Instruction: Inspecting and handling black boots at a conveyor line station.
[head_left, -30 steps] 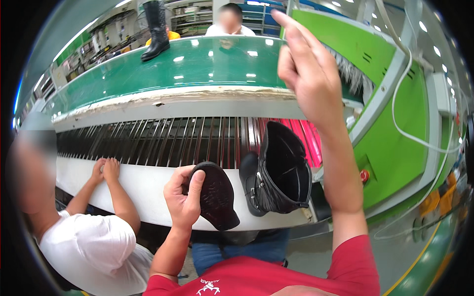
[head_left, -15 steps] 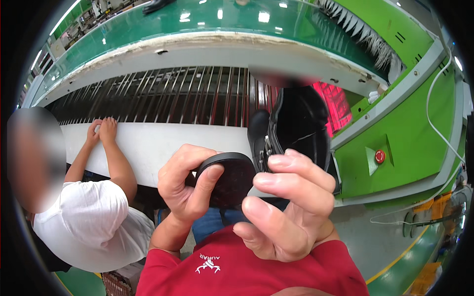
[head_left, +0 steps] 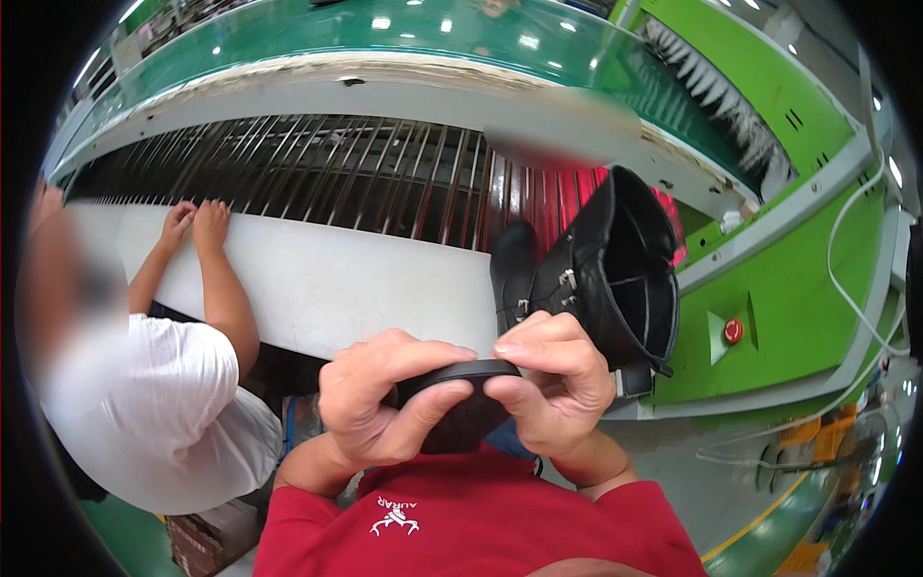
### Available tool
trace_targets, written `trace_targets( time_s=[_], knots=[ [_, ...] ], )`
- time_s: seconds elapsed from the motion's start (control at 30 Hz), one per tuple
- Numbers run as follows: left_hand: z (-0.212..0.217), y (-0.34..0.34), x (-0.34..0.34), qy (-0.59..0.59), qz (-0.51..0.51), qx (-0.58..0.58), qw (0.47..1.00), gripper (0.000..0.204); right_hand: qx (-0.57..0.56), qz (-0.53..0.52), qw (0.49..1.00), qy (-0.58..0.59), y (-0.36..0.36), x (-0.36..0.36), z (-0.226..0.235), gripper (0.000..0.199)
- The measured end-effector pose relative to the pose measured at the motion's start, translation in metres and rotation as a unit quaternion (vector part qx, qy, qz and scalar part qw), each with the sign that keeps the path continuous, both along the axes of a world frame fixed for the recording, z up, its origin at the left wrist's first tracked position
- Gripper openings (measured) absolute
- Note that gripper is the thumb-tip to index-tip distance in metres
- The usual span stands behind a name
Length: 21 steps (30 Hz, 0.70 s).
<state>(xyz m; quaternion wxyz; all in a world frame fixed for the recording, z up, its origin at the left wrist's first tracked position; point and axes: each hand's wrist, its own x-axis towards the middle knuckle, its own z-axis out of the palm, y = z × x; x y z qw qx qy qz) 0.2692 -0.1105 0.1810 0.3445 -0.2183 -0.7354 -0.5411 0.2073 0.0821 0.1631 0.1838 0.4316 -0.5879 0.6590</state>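
In front of my chest I hold a flat black shoe sole (head_left: 460, 423) with a rounded far end and a thick rim. My left hand (head_left: 385, 392) pinches its left side between thumb and fingers. My right hand (head_left: 560, 383) grips the right side of the same rim, with the fingertips of both hands close together at the top. The sole's lower end is hidden against my red shirt. Just beyond my right hand, a tall black boot (head_left: 588, 252) with metal buckles leans with its shaft opening toward me. Left of it is another black boot (head_left: 514, 260), partly hidden.
Beyond a white ledge (head_left: 356, 279) lies a row of metal rods (head_left: 385, 183), lit red at the right. A green belt (head_left: 413, 34) runs behind. A green machine (head_left: 798, 288) with a red button (head_left: 734, 332) stands right. A person in white (head_left: 173, 413) sits left.
My right hand, spread apart from the sole before, has closed on its right rim. The sole has moved slightly lower. The tall boot appears farther right and more tilted.
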Motion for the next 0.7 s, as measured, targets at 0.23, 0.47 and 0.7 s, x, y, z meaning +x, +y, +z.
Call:
trace_targets(
  time_s=[0.23,0.47,0.7],
  knots=[
    [-0.005,0.014,-0.011,-0.124,-0.136,0.148,0.972,0.015,-0.133,0.175,0.937,-0.271,-0.001,-0.002,-0.013,0.02],
    [-0.044,-0.005,-0.048,-0.169,-0.024,0.245,0.954,0.014,0.092,0.136,0.952,-0.259,0.046,0.029,-0.026,0.06],
    [-0.11,-0.036,-0.138,-0.229,0.067,0.391,0.889,0.025,-0.317,-0.173,0.809,-0.463,0.108,-0.011,-0.064,0.042]
  ],
)
